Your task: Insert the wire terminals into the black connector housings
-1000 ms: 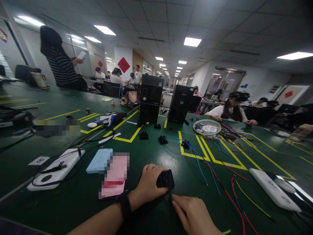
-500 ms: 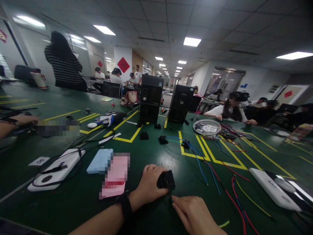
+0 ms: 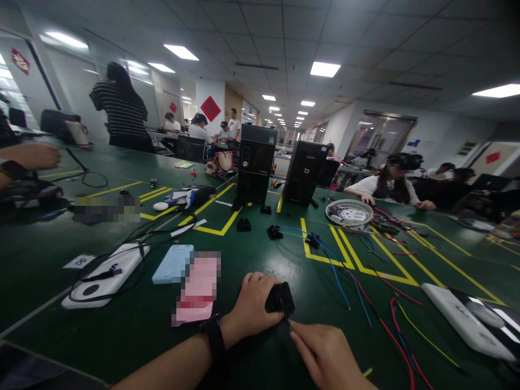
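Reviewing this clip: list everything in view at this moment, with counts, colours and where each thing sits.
workbench: 1, dark green with yellow lines, fills the foreground
PC tower cases: 2, black, far side of the bench
round mesh tray: 1, white, right of the towers
loose wires: many, red, blue and yellow, right of the hands
small connectors: at least 3, black, beyond the hands
flat devices: 2, white, either side of the hands
flat case: 1, light blue, left of the hands
pixelated item: 1, pink, beside the case
other people: several, around the room
wrist strap: 1, black, on the left wrist
connector housing: 1, black, gripped in the left hand
right hand: 1, just below the housing
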Available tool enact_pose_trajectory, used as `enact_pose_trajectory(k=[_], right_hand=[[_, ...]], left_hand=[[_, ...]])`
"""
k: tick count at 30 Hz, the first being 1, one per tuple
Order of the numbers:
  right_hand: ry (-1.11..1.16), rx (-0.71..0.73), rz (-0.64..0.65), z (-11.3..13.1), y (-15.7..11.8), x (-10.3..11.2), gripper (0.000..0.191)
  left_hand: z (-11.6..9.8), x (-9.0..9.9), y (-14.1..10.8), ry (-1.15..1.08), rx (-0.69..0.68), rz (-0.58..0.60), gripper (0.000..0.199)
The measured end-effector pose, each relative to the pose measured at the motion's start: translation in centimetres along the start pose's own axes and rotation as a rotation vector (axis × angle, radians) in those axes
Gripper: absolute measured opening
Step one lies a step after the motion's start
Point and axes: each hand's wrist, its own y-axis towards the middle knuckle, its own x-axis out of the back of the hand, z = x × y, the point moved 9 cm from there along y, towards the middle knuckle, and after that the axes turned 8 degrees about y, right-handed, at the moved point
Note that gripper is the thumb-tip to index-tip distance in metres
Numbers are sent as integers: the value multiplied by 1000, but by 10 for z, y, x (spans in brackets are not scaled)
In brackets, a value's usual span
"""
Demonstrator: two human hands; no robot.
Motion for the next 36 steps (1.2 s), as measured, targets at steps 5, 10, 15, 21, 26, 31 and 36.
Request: enact_pose_trajectory(k=[5,10,15,21,26,31,36], right_hand=[[-161,-114,151,-9,1,-7,26],[-200,-213,47,-21,-2,7,29],[-45,-79,-52,-6,-2,8,29],[-223,-101,214,-7,1,-11,23],[-208,-172,95,-16,1,5,26],[-76,-44,-147,-6,-3,13,30],[-129,52,18,7,-1,-4,30]], left_hand=[[-1,-1,0,23,-23,5,46],[-2,-2,1,55,-8,11,43],[-2,-2,2,43,-19,30,43],[-2,-1,0,30,-35,26,47],[-3,-1,2,54,-17,37,45],[-3,-2,1,53,-12,39,45],[-2,-2,1,38,-23,29,46]])
